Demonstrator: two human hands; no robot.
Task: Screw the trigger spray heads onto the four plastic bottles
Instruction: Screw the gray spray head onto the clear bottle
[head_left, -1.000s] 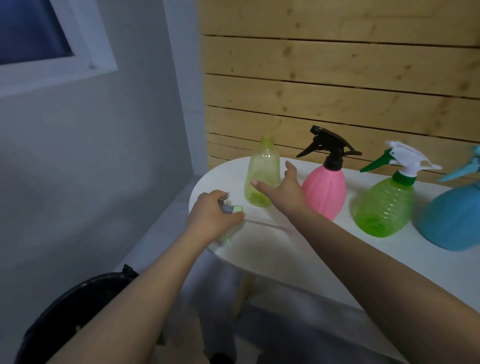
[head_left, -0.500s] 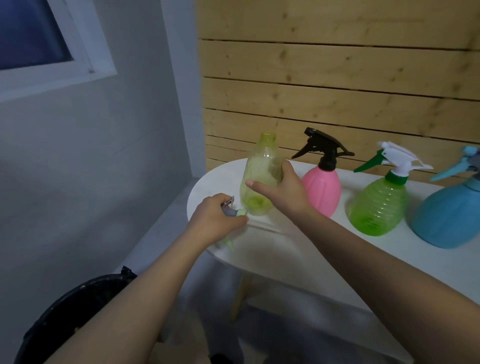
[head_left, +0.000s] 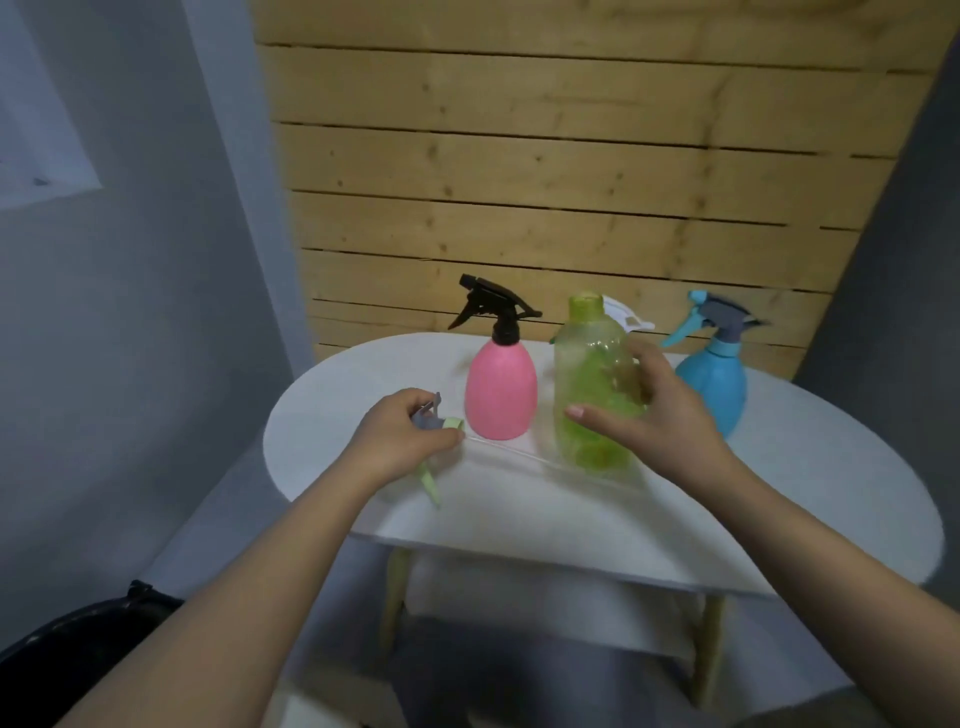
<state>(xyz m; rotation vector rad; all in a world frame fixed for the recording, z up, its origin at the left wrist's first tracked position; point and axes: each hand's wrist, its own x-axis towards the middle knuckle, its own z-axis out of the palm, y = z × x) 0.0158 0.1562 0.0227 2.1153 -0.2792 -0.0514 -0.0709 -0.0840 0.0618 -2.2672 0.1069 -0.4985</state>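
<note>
At centre frame, an uncapped, translucent yellow-green bottle (head_left: 592, 384) is gripped by the right hand (head_left: 649, 415), fingers wrapped around its ribbed body; it is held upright near the white oval table (head_left: 779, 499). Whether it contains anything cannot be told. To the left, a grey and green spray head (head_left: 434, 421) is closed in the left hand (head_left: 402, 441), its thin clear tube (head_left: 514, 452) trailing across the tabletop. Behind stand a smooth pink bottle (head_left: 501, 389) with a black head and, at right, a blue bottle (head_left: 714, 379) with a blue-grey head. A white spray head (head_left: 626, 317) shows behind the held bottle.
</note>
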